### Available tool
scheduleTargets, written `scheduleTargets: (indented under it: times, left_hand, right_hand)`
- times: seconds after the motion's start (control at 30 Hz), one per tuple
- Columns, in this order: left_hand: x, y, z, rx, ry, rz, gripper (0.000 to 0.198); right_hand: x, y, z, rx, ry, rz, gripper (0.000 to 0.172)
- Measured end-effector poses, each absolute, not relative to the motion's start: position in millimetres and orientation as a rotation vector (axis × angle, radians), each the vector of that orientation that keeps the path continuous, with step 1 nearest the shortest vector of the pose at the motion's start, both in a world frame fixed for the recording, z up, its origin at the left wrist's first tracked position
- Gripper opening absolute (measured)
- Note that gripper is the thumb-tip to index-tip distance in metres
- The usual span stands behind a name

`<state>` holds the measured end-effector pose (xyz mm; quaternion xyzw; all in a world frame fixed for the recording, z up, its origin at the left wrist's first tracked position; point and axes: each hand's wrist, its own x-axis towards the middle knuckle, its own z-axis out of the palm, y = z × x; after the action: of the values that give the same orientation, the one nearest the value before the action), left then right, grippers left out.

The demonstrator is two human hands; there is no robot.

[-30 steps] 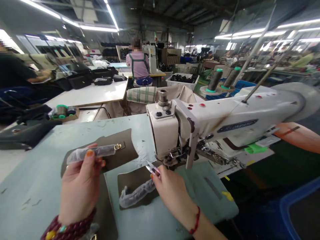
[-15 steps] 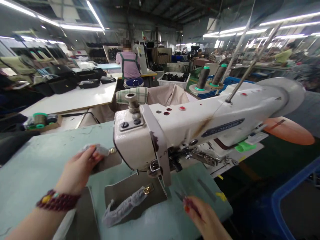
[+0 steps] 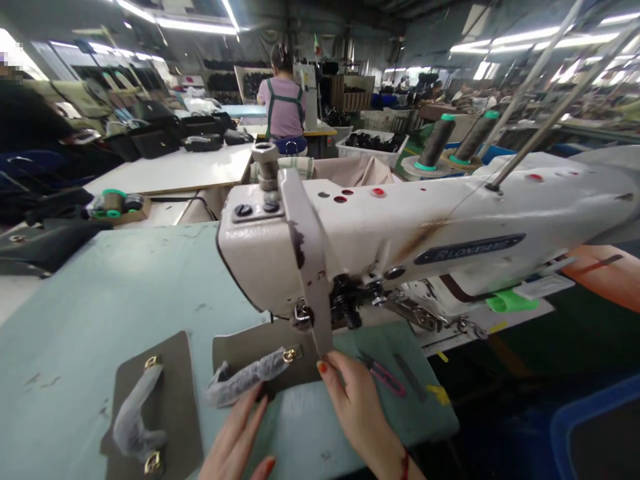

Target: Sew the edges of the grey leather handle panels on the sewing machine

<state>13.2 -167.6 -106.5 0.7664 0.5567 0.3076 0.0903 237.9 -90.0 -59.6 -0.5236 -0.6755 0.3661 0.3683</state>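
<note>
Grey panel (image 3: 243, 347) lies touching the flat, empty left hand (image 3: 235, 443) and right hand (image 3: 357, 407).

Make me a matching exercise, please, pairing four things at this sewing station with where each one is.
Things:
1. left hand
2. right hand
3. pink-handled snips
4. thread cones

Places:
A. upright behind the sewing machine
B. flat on the table, just right of the right hand
C. fingertips by the wrapped handle of the panel under the machine
D. thumb at that panel's right end

Pairs: 1-C, 2-D, 3-B, 4-A
</note>
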Motion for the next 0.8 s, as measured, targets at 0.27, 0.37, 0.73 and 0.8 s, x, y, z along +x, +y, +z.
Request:
scheduleTargets:
  times: [0.27, 0.37, 0.73, 0.8]
  left_hand:
    - [17, -61, -52, 2.677, 1.628, 0.59, 0.064]
    - [20, -60, -15, 2.699, 1.631, 0.481, 0.051]
    - [21, -60, -16, 2.652, 1.645, 0.558, 0.044]
    - [20, -57, -16, 2.643, 1.651, 0.569, 0.042]
  right_hand:
    - [209, -86, -47, -1.321, -1.549, 1.073, 0.036]
    - [208, -89, -43, -1.295, -1.448, 1.139, 0.039]
    - [207, -85, -45, -1.343, -1.366, 1.174, 0.041]
    - [206, -81, -44, -1.337, -1.359, 1.178, 0.041]
